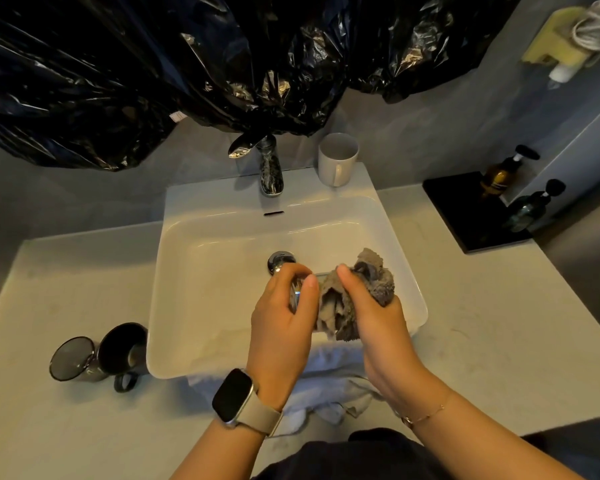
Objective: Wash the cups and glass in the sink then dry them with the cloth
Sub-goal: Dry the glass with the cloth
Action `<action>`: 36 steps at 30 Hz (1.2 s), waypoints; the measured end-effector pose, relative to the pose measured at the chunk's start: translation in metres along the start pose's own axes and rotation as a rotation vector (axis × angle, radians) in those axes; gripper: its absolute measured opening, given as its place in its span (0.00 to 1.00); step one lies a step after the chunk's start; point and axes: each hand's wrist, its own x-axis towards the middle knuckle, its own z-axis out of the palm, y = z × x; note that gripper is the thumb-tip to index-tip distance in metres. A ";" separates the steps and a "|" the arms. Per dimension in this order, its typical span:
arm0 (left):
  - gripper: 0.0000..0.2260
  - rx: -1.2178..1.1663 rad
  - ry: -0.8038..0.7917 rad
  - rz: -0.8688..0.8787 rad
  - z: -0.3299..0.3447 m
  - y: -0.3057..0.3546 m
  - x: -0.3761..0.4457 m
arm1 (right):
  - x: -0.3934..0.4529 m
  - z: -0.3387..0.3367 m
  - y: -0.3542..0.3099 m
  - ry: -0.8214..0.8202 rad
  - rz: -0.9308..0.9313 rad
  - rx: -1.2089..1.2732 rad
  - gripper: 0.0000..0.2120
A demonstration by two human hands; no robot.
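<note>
Here the drying is under way over the white sink [222, 271]: the left hand [284, 317] curls its fingers round a clear glass [297, 292], held above the basin near the drain [280, 262], while the right hand [371, 306] grips a bunched grey cloth [357, 299] that looks pushed into the glass's mouth. To do it well, I would turn the glass steadily against the cloth, work the fabric down to the base, and keep the left-hand grip firm, since wet glass is likely slippery. The glass is transparent and mostly hidden by fingers and cloth; only glints of its wall show. A white mug [337, 160] stands beside the tap [269, 168], and a dark mug [123, 351] and smoky tumbler [73, 358] sit on the counter left of the sink.
</note>
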 end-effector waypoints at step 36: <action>0.17 -0.588 -0.132 -0.746 -0.016 0.002 0.022 | 0.035 -0.061 -0.026 -0.302 -0.167 -0.308 0.13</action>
